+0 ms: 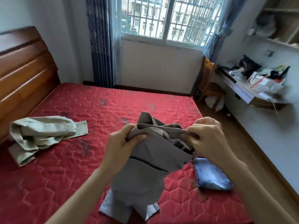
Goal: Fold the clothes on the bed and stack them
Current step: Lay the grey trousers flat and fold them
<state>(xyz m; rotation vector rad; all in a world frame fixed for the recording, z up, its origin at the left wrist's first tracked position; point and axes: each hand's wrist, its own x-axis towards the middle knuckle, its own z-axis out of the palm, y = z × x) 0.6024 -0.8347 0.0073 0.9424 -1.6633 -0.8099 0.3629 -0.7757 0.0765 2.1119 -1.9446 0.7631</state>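
Head view: your left hand and right hand each pinch top edge of grey garment, lifted above bed near its front edge; long axis hangs downward. Beige garment lies crumpled near headboard side; folded jeans near right edge.

Left hand and right hand grip grey trousers above the red bed.

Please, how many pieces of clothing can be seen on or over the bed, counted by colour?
Grey-brown: 1, the garment held up by the left hand and the right hand
Beige: 1, the crumpled garment
Blue: 1, the folded jeans
Pale grey-blue: 1, the cloth lying under the held garment
Total: 4
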